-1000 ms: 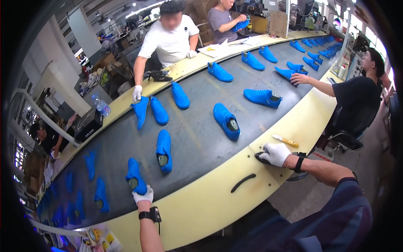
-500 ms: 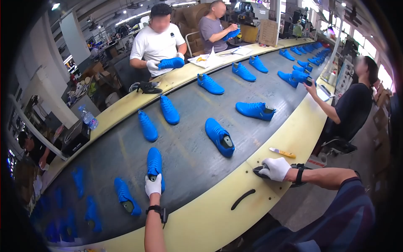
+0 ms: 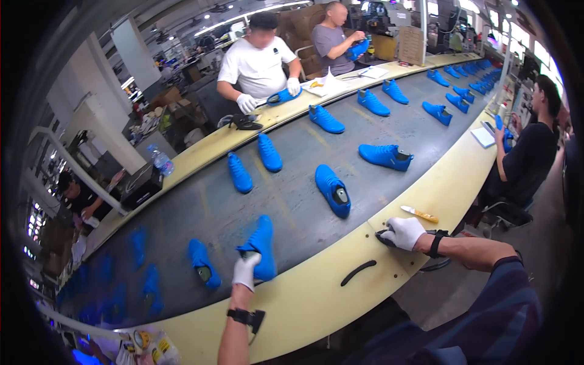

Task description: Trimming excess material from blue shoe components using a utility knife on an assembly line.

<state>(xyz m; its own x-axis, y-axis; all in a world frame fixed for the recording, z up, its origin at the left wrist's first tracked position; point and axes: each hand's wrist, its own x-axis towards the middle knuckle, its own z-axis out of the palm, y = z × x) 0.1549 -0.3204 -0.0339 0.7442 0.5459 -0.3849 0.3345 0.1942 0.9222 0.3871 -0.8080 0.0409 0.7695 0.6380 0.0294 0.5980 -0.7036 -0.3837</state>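
Note:
A blue lace-up sports shoe (image 3: pixel 263 243) is gripped at its heel by my left hand (image 3: pixel 245 272), which wears a white glove. Its toe points away from me, and it tilts over the grey conveyor belt. Whether its sole still touches the belt is hard to tell. On the yellow bench edge at the right, my gloved right hand (image 3: pixel 404 233) is closed over a dark object (image 3: pixel 385 238), mostly hidden under the fingers. Just beyond that hand lies a craft knife (image 3: pixel 420 214) with a yellow handle. A curved black strip (image 3: pixel 359 272) lies on the bench between my hands.
Several blue shoes stand along the grey belt (image 3: pixel 298 201), one shoe (image 3: pixel 204 263) just left of my left hand. Across it, a person (image 3: pixel 258 64) in white gloves handles another shoe; a second person (image 3: pixel 334 42) sits beyond. At right, a seated person (image 3: pixel 528 149) holds a shoe.
My left hand has swung the shoe's heel left and tilted the shoe. The view has shifted, moving the scene rightward. The person at right has drawn a shoe back from the belt.

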